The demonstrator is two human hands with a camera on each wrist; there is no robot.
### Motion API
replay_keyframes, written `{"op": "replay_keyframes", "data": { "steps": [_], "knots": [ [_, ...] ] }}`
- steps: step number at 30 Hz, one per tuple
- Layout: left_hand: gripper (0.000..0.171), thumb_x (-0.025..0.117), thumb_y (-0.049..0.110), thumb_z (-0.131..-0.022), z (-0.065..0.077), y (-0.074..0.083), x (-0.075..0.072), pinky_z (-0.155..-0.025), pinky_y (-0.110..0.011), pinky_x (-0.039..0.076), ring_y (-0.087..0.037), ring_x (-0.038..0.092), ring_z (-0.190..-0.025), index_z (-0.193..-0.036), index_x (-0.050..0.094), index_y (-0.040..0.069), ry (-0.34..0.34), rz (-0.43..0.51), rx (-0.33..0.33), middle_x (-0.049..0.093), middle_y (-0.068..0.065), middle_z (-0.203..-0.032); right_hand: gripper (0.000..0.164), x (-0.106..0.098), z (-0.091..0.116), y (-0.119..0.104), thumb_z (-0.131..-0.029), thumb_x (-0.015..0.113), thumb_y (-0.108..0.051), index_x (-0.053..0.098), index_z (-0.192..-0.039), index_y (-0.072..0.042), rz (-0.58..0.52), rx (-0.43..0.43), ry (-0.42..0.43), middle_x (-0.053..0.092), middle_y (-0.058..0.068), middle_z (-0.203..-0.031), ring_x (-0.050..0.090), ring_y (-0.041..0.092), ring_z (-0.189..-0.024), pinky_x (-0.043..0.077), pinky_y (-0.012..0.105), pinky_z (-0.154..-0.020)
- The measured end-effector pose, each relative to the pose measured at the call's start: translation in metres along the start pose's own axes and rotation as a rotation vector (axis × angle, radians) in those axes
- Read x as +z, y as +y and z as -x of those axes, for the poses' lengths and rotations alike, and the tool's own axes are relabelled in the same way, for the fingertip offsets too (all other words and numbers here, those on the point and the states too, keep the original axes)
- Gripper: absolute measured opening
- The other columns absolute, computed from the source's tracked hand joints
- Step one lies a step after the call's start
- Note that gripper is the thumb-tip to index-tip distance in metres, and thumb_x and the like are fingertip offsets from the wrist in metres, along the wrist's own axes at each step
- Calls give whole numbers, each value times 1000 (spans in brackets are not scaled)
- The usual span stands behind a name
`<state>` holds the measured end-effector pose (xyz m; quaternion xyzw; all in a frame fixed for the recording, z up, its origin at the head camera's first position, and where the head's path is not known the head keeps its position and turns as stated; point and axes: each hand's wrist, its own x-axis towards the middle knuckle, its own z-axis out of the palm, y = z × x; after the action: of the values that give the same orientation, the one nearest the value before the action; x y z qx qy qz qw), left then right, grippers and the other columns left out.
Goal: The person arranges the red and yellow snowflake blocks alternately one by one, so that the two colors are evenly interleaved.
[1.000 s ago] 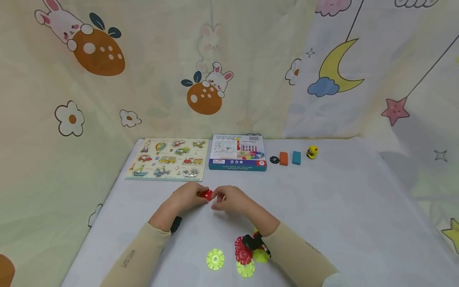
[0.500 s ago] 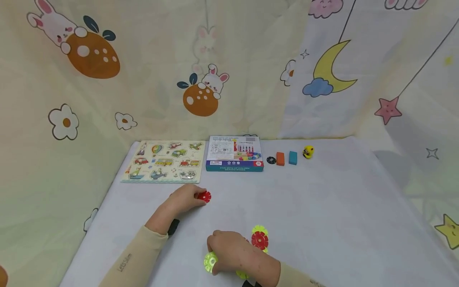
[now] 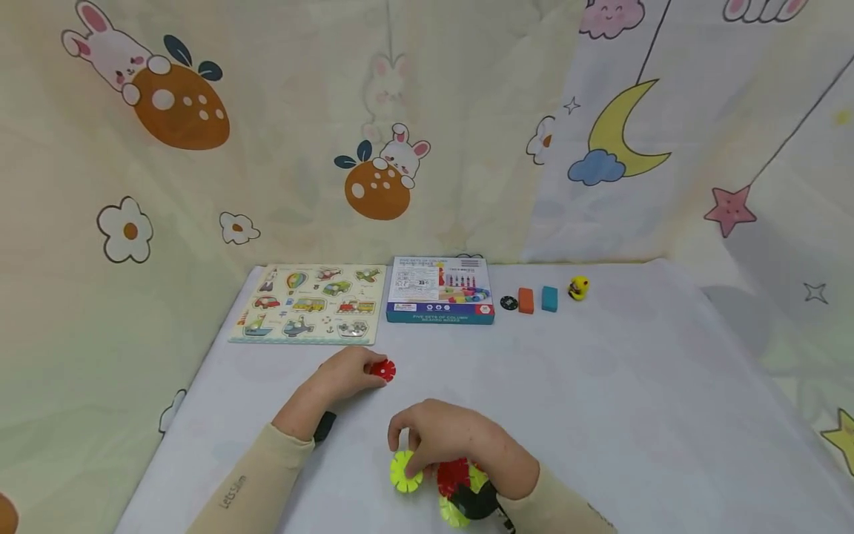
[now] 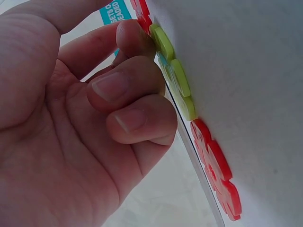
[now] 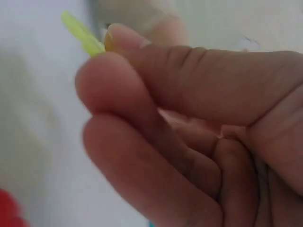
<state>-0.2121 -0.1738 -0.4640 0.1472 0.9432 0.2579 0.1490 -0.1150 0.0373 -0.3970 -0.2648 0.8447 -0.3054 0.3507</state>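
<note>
"Where did you have the yellow-green disc (image 3: 404, 473)?"

"In the right hand (image 3: 437, 430), pinched at its edge, just beside the cluster of discs (image 3: 453, 475). I judged it light, stiff and slightly slick, hardly fragile; the notched rim looked best to grip."

"And the left hand (image 3: 350, 368)?"

"Its thumb and forefinger held the red disc (image 3: 385, 370) at the counter (image 3: 600, 408). My head view hid what the left wrist view showed: a green disc (image 4: 180, 78) and second red disc (image 4: 215, 170) in a row."
</note>
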Motion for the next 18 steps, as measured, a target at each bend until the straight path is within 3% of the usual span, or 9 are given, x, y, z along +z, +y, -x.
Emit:
{"op": "replay_keyframes", "data": {
  "steps": [3,7,12,18],
  "knots": [
    [51,77,34,-78,1,-1,-1,-70,-30,44,-14,51,-83,-123,64,13,-9,-4,-7,63,5,-96,25,-28,1,2,-77,77,-10,69,-98,-21,-105,16,31,63,3,-72,62,21,-59,51,30,-60],
    [53,77,35,-78,-1,2,1,-71,-31,45,-15,51,-84,-124,64,14,-22,5,-20,62,5,-97,29,-51,-11,21,-79,75,-9,69,-106,-17,-218,66,182,63,7,-77,64,23,-66,53,34,-64],
    [53,77,36,-78,1,3,2,-74,-32,45,-15,51,-87,-125,64,16,-30,8,-55,63,4,-102,34,-49,-48,52,-82,73,-14,65,-115,-10,-311,166,419,61,6,-81,63,21,-70,53,28,-65],
    [53,76,36,-78,1,2,-2,-76,-33,46,-15,51,-89,-125,63,15,-19,-16,-37,63,2,-107,43,-40,-71,65,-80,76,-19,62,-120,-14,-186,222,504,58,3,-91,55,19,-82,50,31,-72]
  ]
}}
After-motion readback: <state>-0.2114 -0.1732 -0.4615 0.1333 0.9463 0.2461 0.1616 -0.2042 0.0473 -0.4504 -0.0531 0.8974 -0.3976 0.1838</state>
